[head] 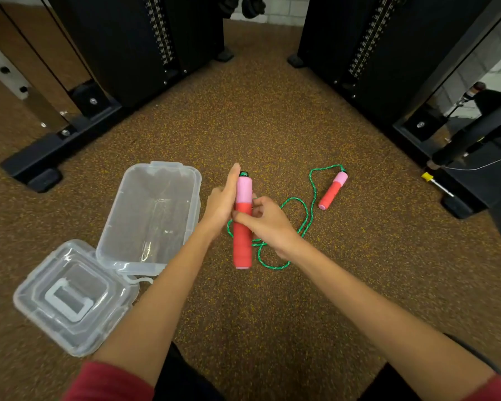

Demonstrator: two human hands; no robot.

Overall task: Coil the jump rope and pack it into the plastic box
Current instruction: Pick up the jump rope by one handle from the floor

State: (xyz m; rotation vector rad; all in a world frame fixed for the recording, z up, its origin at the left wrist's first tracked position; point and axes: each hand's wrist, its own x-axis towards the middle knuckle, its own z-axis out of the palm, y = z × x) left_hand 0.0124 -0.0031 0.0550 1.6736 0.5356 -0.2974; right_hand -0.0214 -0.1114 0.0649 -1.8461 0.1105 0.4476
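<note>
1. Rope first: the thin green braided jump rope cord [297, 215] lies in loose loops on the speckled brown rubber floor [272, 299]; it looks light, limp and easily tangled, so it will probably not keep a coil unless pinched or wound round something stiff.
2. The near pink-and-red foam handle [243, 227] is held upright; its soft, ridged foam should grip well and looks like the best place to hold.
3. The left hand [222, 204] presses against the handle's side, fingers extended; the right hand [265, 219] is curled, fingertips pinching at the handle's middle.
4. The second pink-and-red foam handle [332, 191] lies on the floor, well apart.
5. The clear plastic box [191, 180] stands open and empty to the left, its clear lid [70, 299] beside it.
</note>
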